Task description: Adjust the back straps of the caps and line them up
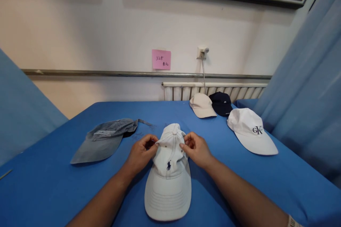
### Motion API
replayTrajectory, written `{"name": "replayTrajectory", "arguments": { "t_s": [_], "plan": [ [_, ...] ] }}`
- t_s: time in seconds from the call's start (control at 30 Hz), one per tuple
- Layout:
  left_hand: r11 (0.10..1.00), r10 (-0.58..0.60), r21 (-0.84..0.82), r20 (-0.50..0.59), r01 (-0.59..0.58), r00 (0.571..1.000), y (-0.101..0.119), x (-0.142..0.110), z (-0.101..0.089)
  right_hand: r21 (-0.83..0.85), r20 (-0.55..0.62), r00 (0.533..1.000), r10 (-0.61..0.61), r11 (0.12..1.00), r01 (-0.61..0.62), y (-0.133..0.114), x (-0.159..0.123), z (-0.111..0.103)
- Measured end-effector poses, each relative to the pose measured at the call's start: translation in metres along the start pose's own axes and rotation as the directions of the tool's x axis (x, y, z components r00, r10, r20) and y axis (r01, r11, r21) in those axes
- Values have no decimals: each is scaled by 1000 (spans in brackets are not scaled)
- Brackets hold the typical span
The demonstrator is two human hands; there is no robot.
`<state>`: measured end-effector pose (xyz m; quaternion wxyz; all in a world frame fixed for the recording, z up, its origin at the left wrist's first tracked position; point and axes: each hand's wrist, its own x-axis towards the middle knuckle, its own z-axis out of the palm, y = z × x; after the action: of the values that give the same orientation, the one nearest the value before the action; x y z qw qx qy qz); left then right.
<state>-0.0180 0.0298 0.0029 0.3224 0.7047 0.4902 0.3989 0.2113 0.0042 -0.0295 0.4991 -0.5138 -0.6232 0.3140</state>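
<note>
A pale, nearly white baseball cap (168,181) with a small dark horse-rider emblem lies on the blue-covered table, its brim toward me. My left hand (142,152) pinches the left side of its crown between thumb and fingers. On the opposite side, my right hand (196,149) pinches the crown in the same way. The crown looks slightly creased between the two hands. Left of my left hand rests a grey-blue cap (102,140), tilted on its side, with its back strap sticking out to the right.
A white cap with dark lettering (249,131) lies at the right. Farther back, a cream cap (201,104) touches a navy cap (221,103). Behind the blue table (80,195) are a radiator (215,90) and a metal rail (106,73). Blue curtains (314,88) hang at both sides.
</note>
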Motion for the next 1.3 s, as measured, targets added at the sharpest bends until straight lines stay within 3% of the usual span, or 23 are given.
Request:
{"name": "replayTrajectory", "arguments": {
  "t_s": [0.1,0.23,0.33,0.53,0.67,0.77,0.97,1.1,1.3],
  "plan": [
    [1000,-8,-26,26,9,1000,-5,0,2,212,3,996,84,974,-83,7,6,5],
    [997,43,65,43,-45,998,-1,-2,4,373,-7,996,89,924,-80,5,8,3],
    [983,107,143,52,-114,993,7,-4,7,335,-34,996,81,940,-65,-3,6,0],
    [962,178,222,-69,-158,982,13,-3,13,272,-43,997,67,961,-53,-9,3,1],
    [997,67,40,-129,-62,989,13,-1,11,290,-80,994,68,956,-42,-8,6,4],
    [993,-30,-114,-114,17,993,14,0,9,317,-98,994,48,948,-15,-9,6,4],
    [979,-84,-196,-112,61,990,17,-2,7,401,-78,997,16,916,17,-9,4,5],
    [986,-53,-161,-119,34,991,14,-2,8,331,-123,992,11,943,31,-3,3,4],
    [995,97,28,-138,-94,986,12,-3,4,295,-190,982,0,954,57,-1,9,-2]
  ]
}}
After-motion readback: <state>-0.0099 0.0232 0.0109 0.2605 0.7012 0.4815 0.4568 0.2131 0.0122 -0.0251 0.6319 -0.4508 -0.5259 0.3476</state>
